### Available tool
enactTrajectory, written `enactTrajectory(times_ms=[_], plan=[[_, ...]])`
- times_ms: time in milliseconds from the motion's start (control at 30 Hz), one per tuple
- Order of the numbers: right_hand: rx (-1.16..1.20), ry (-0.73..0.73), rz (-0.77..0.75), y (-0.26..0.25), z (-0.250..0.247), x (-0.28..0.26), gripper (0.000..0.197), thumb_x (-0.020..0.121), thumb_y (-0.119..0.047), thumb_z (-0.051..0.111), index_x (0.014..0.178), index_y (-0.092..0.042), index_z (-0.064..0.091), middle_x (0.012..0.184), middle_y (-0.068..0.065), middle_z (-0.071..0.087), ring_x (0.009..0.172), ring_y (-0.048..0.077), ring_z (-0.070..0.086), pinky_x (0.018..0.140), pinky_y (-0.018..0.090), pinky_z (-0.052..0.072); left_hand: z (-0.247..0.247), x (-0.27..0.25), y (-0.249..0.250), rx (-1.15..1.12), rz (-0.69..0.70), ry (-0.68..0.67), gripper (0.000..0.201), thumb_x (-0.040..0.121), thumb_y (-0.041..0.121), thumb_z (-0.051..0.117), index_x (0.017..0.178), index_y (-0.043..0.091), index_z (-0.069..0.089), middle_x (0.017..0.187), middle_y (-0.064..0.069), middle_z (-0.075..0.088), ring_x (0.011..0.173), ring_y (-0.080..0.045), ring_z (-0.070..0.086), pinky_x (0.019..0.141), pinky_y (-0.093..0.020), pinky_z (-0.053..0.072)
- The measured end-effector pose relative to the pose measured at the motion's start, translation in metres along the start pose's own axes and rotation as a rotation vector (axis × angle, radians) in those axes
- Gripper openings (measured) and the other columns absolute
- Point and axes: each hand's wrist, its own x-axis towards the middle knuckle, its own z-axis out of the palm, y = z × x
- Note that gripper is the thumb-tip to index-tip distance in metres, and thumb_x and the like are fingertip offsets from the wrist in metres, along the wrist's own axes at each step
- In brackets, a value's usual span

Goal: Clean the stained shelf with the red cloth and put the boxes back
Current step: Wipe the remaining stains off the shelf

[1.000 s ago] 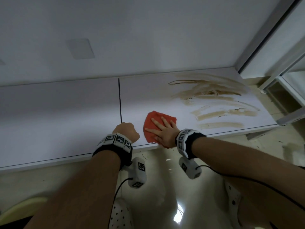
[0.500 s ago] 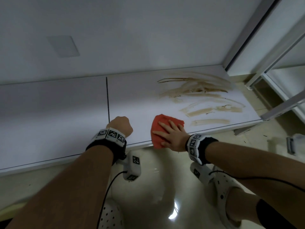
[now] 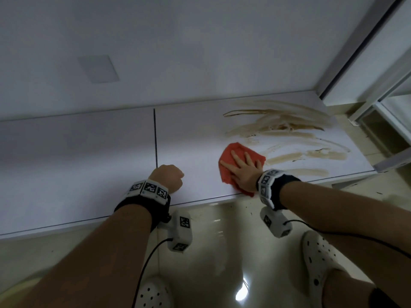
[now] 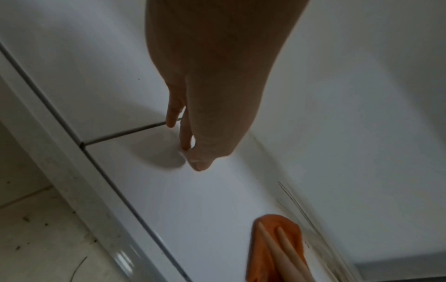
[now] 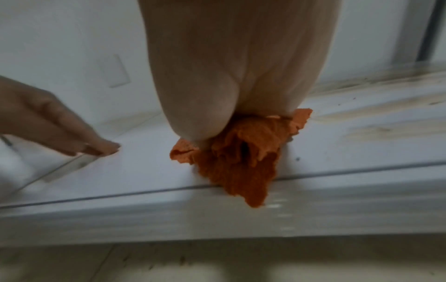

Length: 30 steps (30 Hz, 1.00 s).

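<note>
The white shelf [image 3: 189, 134] carries brown smeared stains [image 3: 278, 127] on its right half. A red cloth [image 3: 239, 147] lies just left of the stains, near the front edge. My right hand [image 3: 244, 174] presses flat on it with fingers spread. In the right wrist view a corner of the cloth [image 5: 241, 167] hangs over the shelf edge under my palm [image 5: 229, 95]. My left hand [image 3: 169, 178] holds nothing. Its fingertips [image 4: 185, 147] rest on the bare shelf by the seam. No boxes are in view.
A dark seam [image 3: 155, 138] splits the shelf into two panels. A white wall [image 3: 200, 52] rises behind it. A white frame [image 3: 378, 107] stands at the right end. Below is glossy tiled floor [image 3: 222, 252] with my white clogs [image 3: 318, 252].
My right hand has slid the cloth to the right and slightly inward, up to the edge of the stains. The left hand has stayed by the seam.
</note>
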Motion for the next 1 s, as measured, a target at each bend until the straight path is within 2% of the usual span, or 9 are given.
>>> enactTrajectory(times_ms=[167, 267, 333, 433, 600, 733, 867, 933, 1000], plan=[[-0.106, -0.029, -0.258, -0.060, 0.005, 0.005, 0.057, 0.100, -0.033, 0.031, 0.143, -0.054, -0.001, 0.157, -0.008, -0.022, 0.144, 0.037, -0.018, 0.111, 0.062, -0.005, -0.009, -0.005, -0.021, -0.387, -0.039, 0.117, 0.037, 0.094, 0.005, 0.043, 0.122, 0.010, 0.065, 0.136, -0.006, 0.056, 0.129, -0.021, 0.048, 0.110, -0.027, 0.033], [-0.168, -0.019, -0.323, -0.097, -0.003, 0.026, 0.053, 0.101, -0.037, 0.028, 0.144, -0.053, 0.002, 0.157, -0.010, -0.021, 0.144, 0.036, -0.017, 0.111, 0.063, -0.003, -0.014, -0.007, -0.043, -0.442, -0.101, 0.241, 0.034, 0.092, 0.003, 0.045, 0.117, 0.006, 0.068, 0.130, -0.008, 0.061, 0.126, -0.022, 0.052, 0.107, -0.025, 0.035], [-0.191, -0.016, -0.319, -0.109, -0.011, 0.043, 0.051, 0.101, -0.038, 0.024, 0.144, -0.053, 0.001, 0.157, -0.009, -0.020, 0.144, 0.036, -0.016, 0.111, 0.063, -0.003, -0.013, -0.007, -0.055, -0.418, -0.149, 0.300, 0.035, 0.091, 0.003, 0.044, 0.116, 0.007, 0.069, 0.129, -0.008, 0.062, 0.124, -0.023, 0.053, 0.106, -0.026, 0.037], [-0.194, 0.012, -0.277, -0.116, -0.024, 0.067, 0.051, 0.101, -0.038, 0.024, 0.145, -0.051, 0.001, 0.158, -0.009, -0.018, 0.144, 0.036, -0.014, 0.111, 0.062, -0.001, -0.008, -0.003, -0.064, -0.434, -0.209, 0.302, 0.039, 0.089, -0.001, 0.041, 0.116, 0.006, 0.068, 0.129, -0.009, 0.061, 0.122, -0.026, 0.054, 0.106, -0.030, 0.038], [-0.104, 0.073, -0.194, -0.099, -0.042, 0.097, 0.052, 0.101, -0.038, 0.026, 0.145, -0.051, 0.003, 0.158, -0.011, -0.016, 0.145, 0.036, -0.011, 0.112, 0.061, 0.002, -0.007, 0.004, -0.063, -0.394, -0.199, 0.310, 0.039, 0.089, -0.001, 0.041, 0.118, 0.005, 0.067, 0.130, -0.011, 0.060, 0.123, -0.028, 0.052, 0.106, -0.033, 0.038], [0.020, 0.131, -0.062, -0.063, -0.046, 0.096, 0.051, 0.101, -0.039, 0.027, 0.147, -0.047, 0.007, 0.159, -0.009, -0.012, 0.145, 0.039, -0.007, 0.114, 0.057, 0.003, -0.013, 0.006, -0.065, -0.362, -0.220, 0.277, 0.039, 0.092, -0.001, 0.038, 0.120, 0.002, 0.064, 0.132, -0.013, 0.058, 0.123, -0.029, 0.052, 0.107, -0.034, 0.039], [0.080, 0.172, 0.035, -0.044, -0.032, 0.075, 0.052, 0.100, -0.039, 0.029, 0.146, -0.047, 0.006, 0.159, -0.005, -0.010, 0.144, 0.042, -0.006, 0.113, 0.060, 0.004, -0.014, 0.004, -0.067, -0.452, -0.256, 0.273, 0.036, 0.092, 0.000, 0.038, 0.118, -0.002, 0.064, 0.129, -0.015, 0.059, 0.120, -0.030, 0.054, 0.105, -0.035, 0.041], [0.062, 0.145, 0.012, -0.053, -0.022, 0.061, 0.055, 0.099, -0.038, 0.030, 0.146, -0.048, 0.004, 0.159, -0.004, -0.013, 0.144, 0.041, -0.009, 0.112, 0.063, 0.004, -0.014, 0.003, -0.068, -0.481, -0.268, 0.268, 0.037, 0.094, 0.001, 0.039, 0.122, 0.001, 0.062, 0.131, -0.014, 0.058, 0.123, -0.029, 0.052, 0.104, -0.033, 0.040], [-0.015, 0.103, -0.102, -0.073, -0.013, 0.047, 0.056, 0.099, -0.037, 0.030, 0.146, -0.048, 0.002, 0.158, -0.004, -0.017, 0.144, 0.041, -0.012, 0.111, 0.064, 0.001, -0.015, 0.001, -0.071, -0.496, -0.287, 0.258, 0.037, 0.094, 0.002, 0.040, 0.125, 0.004, 0.060, 0.132, -0.013, 0.057, 0.124, -0.028, 0.052, 0.103, -0.031, 0.040]])
